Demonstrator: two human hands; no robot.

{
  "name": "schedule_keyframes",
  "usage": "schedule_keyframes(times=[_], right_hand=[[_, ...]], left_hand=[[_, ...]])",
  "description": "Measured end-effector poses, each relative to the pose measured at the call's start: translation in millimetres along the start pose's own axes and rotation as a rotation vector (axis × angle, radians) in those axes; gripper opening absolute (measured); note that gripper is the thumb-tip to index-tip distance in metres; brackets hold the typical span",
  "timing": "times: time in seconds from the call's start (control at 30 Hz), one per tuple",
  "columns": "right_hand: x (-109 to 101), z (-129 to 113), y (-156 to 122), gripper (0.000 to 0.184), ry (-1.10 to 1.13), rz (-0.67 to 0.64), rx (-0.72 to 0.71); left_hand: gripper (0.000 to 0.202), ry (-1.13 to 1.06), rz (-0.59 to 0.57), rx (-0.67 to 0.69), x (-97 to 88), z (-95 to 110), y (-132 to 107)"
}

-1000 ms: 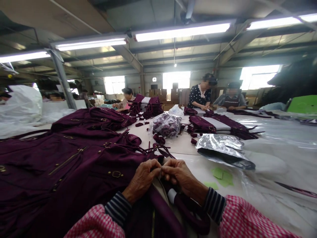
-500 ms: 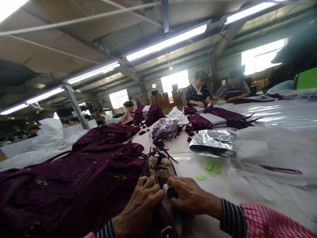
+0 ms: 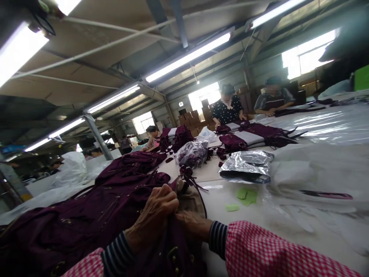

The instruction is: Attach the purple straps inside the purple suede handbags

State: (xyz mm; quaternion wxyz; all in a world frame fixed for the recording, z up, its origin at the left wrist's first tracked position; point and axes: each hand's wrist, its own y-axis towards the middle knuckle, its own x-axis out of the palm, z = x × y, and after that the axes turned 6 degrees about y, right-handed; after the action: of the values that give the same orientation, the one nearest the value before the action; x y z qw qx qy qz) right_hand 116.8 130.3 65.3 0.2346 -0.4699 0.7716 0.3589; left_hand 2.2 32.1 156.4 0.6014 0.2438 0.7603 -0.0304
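A wide workshop with a beamed ceiling and rows of fluorescent tubes (image 3: 188, 57) surrounds a long white worktable (image 3: 216, 213). Translucent plastic sheeting (image 3: 314, 165) covers much of its right side, while a heap of dark purple bags (image 3: 100, 207) with brass-coloured fittings spreads across the left. Beyond, a person in a dotted top (image 3: 229, 109) stands over a stack of folded purple pieces.

Closest to the wearer, one purple bag (image 3: 181, 250) lies at the front edge of the heap, directly under and between the two hands, its opening showing a beige lining (image 3: 197, 200) toward the right. A silver foil pouch (image 3: 246, 165) lies past it, to the right, near a clear plastic bag (image 3: 192, 154) filled with purple bundles.

The left hand (image 3: 157, 213) is closed on the purple fabric beside the opening, fingers curled over and knuckles up. The right hand (image 3: 193, 223) sits lower, against the lining side of the opening; it is blurred and its fingertips are hidden, so whether it grips anything cannot be told.

Smaller still, green paper slips (image 3: 247, 195) lie on the table right of the bag, and a brass-coloured buckle (image 3: 173, 252) shows on the bag below the hands.
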Motion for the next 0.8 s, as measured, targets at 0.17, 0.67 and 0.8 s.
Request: schedule_keyframes(times=[0.17, 0.67, 0.8], right_hand=[[-22, 20, -33, 0.008, 0.217, -0.113, 0.058], [-37, 110, -10, 0.011, 0.198, 0.456, 0.462], [-42, 116, -6, 0.008, 0.143, 0.390, 0.428]], left_hand=[[0.030, -0.225, 0.097, -0.137, 35.3, -2, -12], [0.027, -0.359, -0.070, -0.553, 77.9, -27, 58], [0.030, -0.407, -0.054, -0.760, 116.4, -70, 123]])
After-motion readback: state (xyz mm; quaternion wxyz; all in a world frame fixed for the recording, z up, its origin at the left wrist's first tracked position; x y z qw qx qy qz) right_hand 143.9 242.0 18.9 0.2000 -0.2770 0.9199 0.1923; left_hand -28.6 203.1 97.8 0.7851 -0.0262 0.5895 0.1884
